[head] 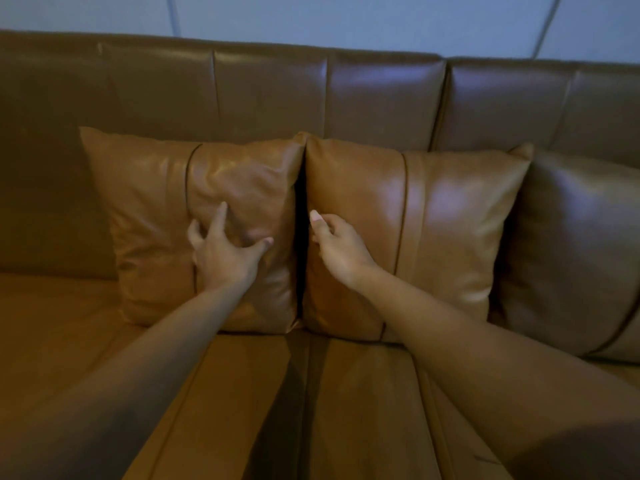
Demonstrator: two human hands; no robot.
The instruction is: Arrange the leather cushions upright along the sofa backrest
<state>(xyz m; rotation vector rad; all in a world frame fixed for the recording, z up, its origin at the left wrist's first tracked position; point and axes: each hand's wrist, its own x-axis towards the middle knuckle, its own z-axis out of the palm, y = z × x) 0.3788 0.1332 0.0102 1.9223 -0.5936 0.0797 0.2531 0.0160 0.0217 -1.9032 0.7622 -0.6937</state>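
Three brown leather cushions stand upright against the sofa backrest (270,91). The left cushion (156,216) and the middle cushion (443,230) touch side by side with a dark gap between them. A third cushion (575,251) leans at the right, partly cut off by the frame. My left hand (225,251) rests with spread fingers on the face of the left cushion. My right hand (337,247) sits at the left edge of the middle cushion, fingers curled, thumb up by the gap.
The sofa seat (69,327) stretches in front of the cushions, with a seam (308,393) between two seat pads running toward me. A grey-blue wall (346,19) rises behind the backrest. Bare backrest shows left of the cushions.
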